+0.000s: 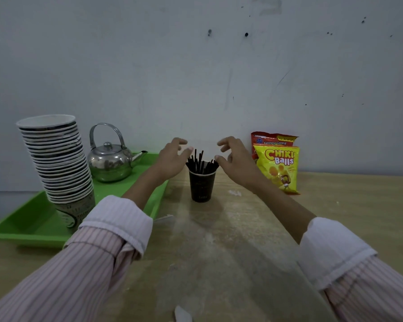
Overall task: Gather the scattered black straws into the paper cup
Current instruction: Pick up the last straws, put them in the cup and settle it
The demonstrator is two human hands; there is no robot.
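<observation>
Fingers [180,141] of the left hand [172,159] loosely curled and spread apart, holding nothing; thumb tip just beside the tops of the straws [198,160], contact there not possible to tell. Fingers [225,142] of the right hand [234,160] in the same way: loosely curled, spread, empty, with the thumb close to the straws on the other side. Both hands raised above the table [219,240], one at each side of the bundle. Black straws standing together in the dark cup [201,185], leaning outward in different directions above its rim. Cup upright on the table, near the wall [196,77]. Striped sleeves [116,219] rolled back at both wrists. To the left, apart from the cup, a green tray [28,226] carrying a steel kettle [109,163] and a tall, tilted stack of cups [56,159]. To the right, against the wall, a yellow snack bag [277,169] in front of a red bag [273,138]. A few white scraps [235,193] on the table.
</observation>
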